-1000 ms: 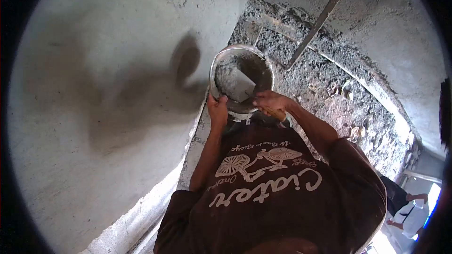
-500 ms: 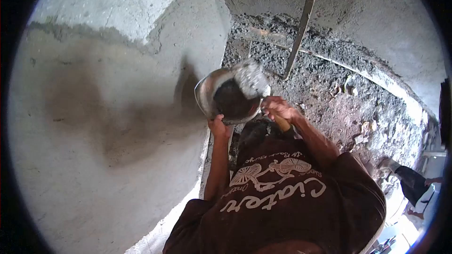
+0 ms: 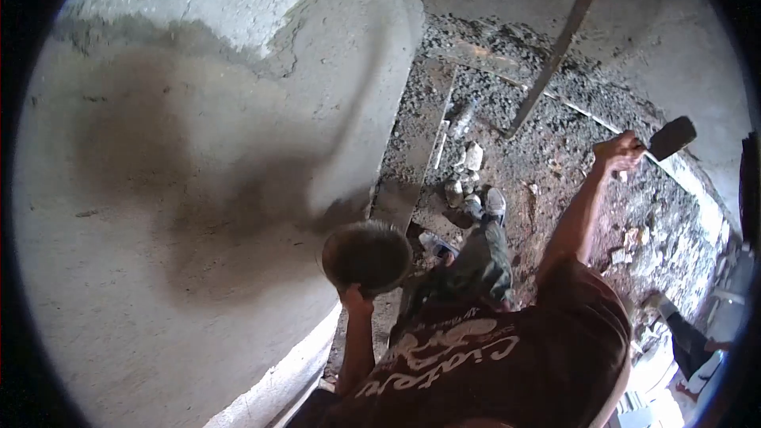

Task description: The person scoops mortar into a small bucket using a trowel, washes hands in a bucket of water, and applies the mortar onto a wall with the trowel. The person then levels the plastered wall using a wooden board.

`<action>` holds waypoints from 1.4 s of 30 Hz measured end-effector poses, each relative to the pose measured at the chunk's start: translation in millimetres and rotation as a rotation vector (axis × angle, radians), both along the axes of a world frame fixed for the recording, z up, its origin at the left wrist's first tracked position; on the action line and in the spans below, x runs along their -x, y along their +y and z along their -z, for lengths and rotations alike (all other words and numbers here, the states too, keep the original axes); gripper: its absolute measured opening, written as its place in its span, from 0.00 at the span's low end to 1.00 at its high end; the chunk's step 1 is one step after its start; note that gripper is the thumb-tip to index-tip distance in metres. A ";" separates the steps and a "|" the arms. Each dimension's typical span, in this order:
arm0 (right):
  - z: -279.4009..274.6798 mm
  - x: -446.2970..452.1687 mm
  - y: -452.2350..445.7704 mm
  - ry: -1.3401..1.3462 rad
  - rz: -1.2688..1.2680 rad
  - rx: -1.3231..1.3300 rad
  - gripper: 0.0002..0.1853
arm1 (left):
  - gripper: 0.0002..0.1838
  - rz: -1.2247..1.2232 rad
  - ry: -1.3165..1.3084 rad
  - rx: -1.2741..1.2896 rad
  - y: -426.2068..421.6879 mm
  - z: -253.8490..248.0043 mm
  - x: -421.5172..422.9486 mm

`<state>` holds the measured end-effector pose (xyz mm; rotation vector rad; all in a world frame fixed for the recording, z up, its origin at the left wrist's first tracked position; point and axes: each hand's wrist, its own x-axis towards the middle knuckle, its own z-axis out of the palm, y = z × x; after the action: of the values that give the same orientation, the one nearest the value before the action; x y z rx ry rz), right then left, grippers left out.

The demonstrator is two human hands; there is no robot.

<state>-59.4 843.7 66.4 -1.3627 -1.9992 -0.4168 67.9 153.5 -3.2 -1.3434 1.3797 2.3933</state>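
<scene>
My left hand (image 3: pixel 357 299) grips the near edge of a round metal bowl (image 3: pixel 403 247), which sits low beside the plastered wall. The bowl's inside is dark, and I cannot make out what is in it. Out to the right, my right hand (image 3: pixel 621 152) is closed around the handle of a trowel (image 3: pixel 672 139). Its flat blade points right, away from the bowl, and looks dark; any mortar on it is hard to tell.
A grey plastered wall (image 3: pixel 238 135) fills the left, with a rougher light patch on top. A long wooden batten (image 3: pixel 559 51) leans at the back. Rubble (image 3: pixel 547 182) covers the floor around my shoes (image 3: pixel 493 203). Another person's leg (image 3: pixel 686 341) shows at the lower right.
My right hand has swung the trowel from above the bowl, where its blade carried grey mortar, far out to the right. My left hand has lowered the bowl toward me.
</scene>
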 end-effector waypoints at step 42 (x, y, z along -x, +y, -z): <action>28.0 16.0 -198.7 -0.498 -1.171 2.339 0.23 | 0.27 0.316 0.181 0.144 211.2 -61.7 129.9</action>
<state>-75.4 645.0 38.4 -0.2459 -2.7124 2.9932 -62.0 364.7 58.5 -0.8672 1.6928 2.2835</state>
